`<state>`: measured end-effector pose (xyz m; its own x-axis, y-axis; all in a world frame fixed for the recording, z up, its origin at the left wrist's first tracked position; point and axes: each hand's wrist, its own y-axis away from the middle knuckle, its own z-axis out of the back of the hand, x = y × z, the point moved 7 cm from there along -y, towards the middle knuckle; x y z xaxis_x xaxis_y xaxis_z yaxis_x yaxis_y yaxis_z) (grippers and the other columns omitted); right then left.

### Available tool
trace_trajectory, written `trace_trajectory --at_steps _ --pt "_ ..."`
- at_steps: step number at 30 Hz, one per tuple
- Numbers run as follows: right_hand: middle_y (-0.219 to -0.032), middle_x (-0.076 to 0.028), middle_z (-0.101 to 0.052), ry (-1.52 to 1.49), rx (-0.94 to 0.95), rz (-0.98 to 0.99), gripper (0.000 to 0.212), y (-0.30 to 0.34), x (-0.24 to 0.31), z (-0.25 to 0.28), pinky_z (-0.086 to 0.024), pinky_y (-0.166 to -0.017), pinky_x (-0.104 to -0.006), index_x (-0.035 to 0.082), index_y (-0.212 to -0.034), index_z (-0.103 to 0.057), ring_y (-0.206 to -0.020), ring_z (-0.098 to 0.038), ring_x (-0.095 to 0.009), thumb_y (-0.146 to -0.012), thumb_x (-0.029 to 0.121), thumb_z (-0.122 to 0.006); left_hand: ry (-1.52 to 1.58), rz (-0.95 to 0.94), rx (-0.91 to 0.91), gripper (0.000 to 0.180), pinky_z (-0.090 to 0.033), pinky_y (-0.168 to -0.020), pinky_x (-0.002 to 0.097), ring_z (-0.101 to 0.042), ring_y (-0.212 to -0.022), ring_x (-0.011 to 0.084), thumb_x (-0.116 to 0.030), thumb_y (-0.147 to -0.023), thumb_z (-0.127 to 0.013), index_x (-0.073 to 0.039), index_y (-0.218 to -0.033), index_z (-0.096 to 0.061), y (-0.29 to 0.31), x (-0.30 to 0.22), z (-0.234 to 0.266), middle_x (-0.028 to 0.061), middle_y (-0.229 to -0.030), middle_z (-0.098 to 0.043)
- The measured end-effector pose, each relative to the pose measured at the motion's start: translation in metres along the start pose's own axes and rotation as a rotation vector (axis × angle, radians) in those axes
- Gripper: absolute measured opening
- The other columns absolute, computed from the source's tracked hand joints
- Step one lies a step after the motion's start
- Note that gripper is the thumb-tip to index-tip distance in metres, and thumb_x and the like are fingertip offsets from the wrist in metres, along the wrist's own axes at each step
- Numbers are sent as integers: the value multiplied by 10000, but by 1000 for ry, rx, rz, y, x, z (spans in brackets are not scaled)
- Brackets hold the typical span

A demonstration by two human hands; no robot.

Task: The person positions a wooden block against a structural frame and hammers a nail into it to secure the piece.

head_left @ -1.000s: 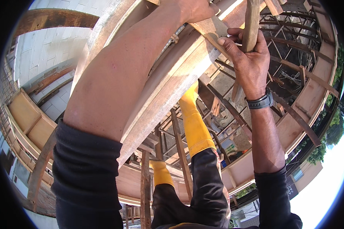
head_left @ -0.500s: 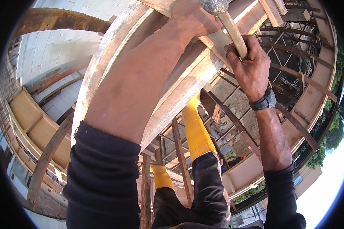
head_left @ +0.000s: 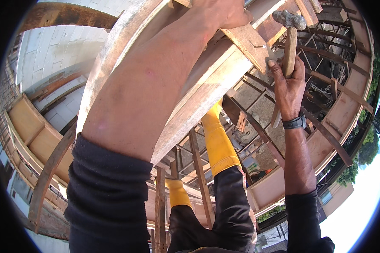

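My right hand [head_left: 290,90] is wrapped round the wooden handle of a hammer [head_left: 290,50], its worn metal head raised at the top right. My left hand [head_left: 232,13] reaches across to the upper edge and grips a short piece of board [head_left: 245,44]; some of its fingers are out of view. From that board a nail [head_left: 259,46] sticks out, just left of the hammer. The board lies across the edge of a long timber form [head_left: 207,90] under my left forearm.
Below, my yellow boots [head_left: 219,145] stand among dark crossing bars and wooden props [head_left: 200,177]. A curved plywood form [head_left: 333,109] runs along the right side. At the left are a pale block wall [head_left: 50,63] and more plywood formwork [head_left: 27,122].
My right hand has swung the hammer to the right and slightly down, off the work. The board with the nail now shows, and my left hand has shifted slightly.
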<state>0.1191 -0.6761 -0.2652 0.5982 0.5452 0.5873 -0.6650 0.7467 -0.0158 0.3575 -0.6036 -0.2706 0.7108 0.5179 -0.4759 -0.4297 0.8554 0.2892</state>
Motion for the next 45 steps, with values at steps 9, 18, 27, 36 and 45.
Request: trace_trajectory --at_steps 9,18,27,36,45 --pt "-959 -81 -715 -382 -94 -185 279 -10 6 18 -586 -805 -279 -6 -1033 -662 -831 -690 -115 -937 229 -780 89 -71 38 451 -544 -883 442 -714 -1016 355 -354 -894 -604 46 -1034 -757 4 1 9 254 -1067 -734" --pt "-976 -82 -706 -461 -47 -271 380 -1 -12 4 -540 -826 -264 -37 -1119 -660 -892 -667 -122 -913 251 -800 -69 -126 -140 446 -548 -879 455 -713 -989 386 -365 -852 -578 25 -944 -774 -9 -11 12 245 -996 -742" --pt "-958 -80 -695 -629 -54 -355 333 23 -23 -28 -547 -797 -270 -51 -1125 -641 -869 -647 -119 -932 188 -770 -159 15 -61 425 -555 -874 466 -723 -964 374 -386 -857 -577 -20 -907 -789 -11 1 -15 235 -958 -745" --pt "-964 -103 -690 -600 -54 -383 371 23 -16 -28 -544 -790 -292 -58 -1112 -627 -872 -657 -141 -944 245 -758 -156 94 64 475 -546 -926 444 -727 -1002 343 -424 -888 -578 -5 -982 -782 -8 -1 -9 236 -1016 -745" --pt "-815 -179 -699 102 -5 -179 499 -29 -1 10 -556 -678 -395 -4 -1037 -619 -750 -708 -273 -938 471 -733 -161 -22 -50 478 -531 -904 397 -725 -813 313 -457 -908 -557 -47 -869 -798 -13 7 -26 180 -814 -745"
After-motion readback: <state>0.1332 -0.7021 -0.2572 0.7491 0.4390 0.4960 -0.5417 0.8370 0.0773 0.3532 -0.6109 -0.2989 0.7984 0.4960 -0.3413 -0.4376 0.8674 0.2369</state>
